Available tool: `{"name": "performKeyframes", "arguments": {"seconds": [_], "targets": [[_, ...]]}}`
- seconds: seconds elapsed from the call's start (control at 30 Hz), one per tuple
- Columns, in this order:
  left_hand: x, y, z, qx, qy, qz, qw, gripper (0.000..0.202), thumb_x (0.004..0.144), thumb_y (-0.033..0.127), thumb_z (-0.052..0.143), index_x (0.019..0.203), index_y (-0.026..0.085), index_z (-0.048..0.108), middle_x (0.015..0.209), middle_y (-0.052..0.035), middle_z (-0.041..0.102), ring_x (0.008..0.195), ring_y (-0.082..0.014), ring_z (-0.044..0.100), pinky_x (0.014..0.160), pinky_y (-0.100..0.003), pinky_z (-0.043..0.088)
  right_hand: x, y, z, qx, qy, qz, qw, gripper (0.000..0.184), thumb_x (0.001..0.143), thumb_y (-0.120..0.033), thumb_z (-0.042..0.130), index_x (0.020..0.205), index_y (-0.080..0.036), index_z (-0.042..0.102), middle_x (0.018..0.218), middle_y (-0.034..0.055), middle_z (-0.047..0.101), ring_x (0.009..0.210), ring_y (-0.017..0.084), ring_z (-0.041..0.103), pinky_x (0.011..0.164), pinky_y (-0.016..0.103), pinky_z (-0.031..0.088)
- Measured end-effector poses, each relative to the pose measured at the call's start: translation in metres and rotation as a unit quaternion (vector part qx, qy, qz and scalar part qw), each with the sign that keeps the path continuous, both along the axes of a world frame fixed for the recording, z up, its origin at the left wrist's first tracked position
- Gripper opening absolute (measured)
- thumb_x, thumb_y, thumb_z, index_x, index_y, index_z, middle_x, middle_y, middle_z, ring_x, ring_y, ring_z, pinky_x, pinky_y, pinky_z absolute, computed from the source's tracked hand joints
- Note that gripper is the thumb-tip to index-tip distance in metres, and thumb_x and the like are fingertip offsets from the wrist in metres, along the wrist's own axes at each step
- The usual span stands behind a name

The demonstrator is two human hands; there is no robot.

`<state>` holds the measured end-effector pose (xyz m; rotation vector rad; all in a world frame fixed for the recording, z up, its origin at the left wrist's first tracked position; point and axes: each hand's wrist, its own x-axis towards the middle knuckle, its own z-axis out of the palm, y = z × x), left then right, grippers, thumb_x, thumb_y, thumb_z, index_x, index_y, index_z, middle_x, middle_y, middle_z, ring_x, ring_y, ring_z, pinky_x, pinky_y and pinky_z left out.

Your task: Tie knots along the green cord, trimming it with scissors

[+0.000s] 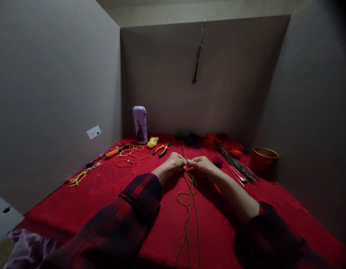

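Note:
Over the middle of the red cloth, my left hand (175, 161) and my right hand (201, 164) meet, their fingertips pinched close together on thin cord. Green and brownish strands of this cord (187, 216) trail from beneath the fingers in loose loops toward the front edge. A short thin end (184, 150) sticks up above the fingertips. The exact spot where the cord is gripped is too small and dark to make out. Near the right hand lies a small magenta yarn ball (217, 161).
Behind the left hand are orange-handled pliers (162, 149), a yellow yarn bundle (153, 142) and a purple bottle (140, 125). Orange cord (130, 160) lies farther left. Thin sticks (240, 167) and a gold-rimmed pot (264, 158) stand right. Grey panels (175, 78) enclose the table.

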<state>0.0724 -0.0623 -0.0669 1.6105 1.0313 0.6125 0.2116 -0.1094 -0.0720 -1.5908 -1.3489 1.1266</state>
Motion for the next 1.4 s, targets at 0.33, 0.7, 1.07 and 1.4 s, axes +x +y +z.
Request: {"name": "performKeyframes", "arguments": {"seconds": [0.33,0.7,1.07,1.4], "targets": [[-0.004,0.011,0.017,0.141,0.153,0.039,0.977,0.010,0.064,0.009,0.066,0.055,0.012,0.063,0.043,0.0014,0.052,0.041,-0.0077,0.044,0.044,-0.020,0.029,-0.006,0.007,0.000,-0.036,0.055,-0.037,0.997,0.022,0.075,-0.028,0.062,0.061,-0.016,0.050,0.039,-0.0094,0.028,0.034,0.003,0.018,0.033,0.018,0.014],[-0.007,-0.019,0.027,0.087,0.134,-0.157,0.975,0.010,0.061,0.005,0.059,0.054,0.011,0.061,0.041,0.0045,0.048,0.038,-0.0061,0.037,0.042,-0.020,0.025,-0.005,0.001,0.006,-0.061,0.137,0.015,0.989,0.018,0.070,-0.012,0.048,0.055,-0.017,0.040,0.041,-0.0071,0.032,0.035,0.003,0.021,0.035,0.019,0.012],[-0.015,0.013,0.024,0.000,0.024,0.029,0.999,0.011,0.077,0.008,0.054,0.084,0.010,0.061,0.054,-0.0006,0.060,0.036,-0.0059,0.043,0.039,-0.019,0.027,-0.001,-0.001,0.003,-0.011,0.163,0.032,0.986,0.019,0.069,-0.016,0.054,0.057,-0.019,0.039,0.046,-0.0085,0.026,0.039,0.004,0.016,0.037,0.020,0.010],[0.006,0.009,-0.002,0.048,0.092,0.020,0.994,0.019,0.074,0.011,0.055,0.055,0.011,0.057,0.036,0.0037,0.043,0.032,-0.0059,0.034,0.039,-0.021,0.023,0.002,-0.001,0.001,-0.004,0.112,0.044,0.993,0.023,0.068,-0.025,0.061,0.060,-0.018,0.040,0.044,-0.0097,0.028,0.036,0.002,0.018,0.036,0.019,0.010]]}}
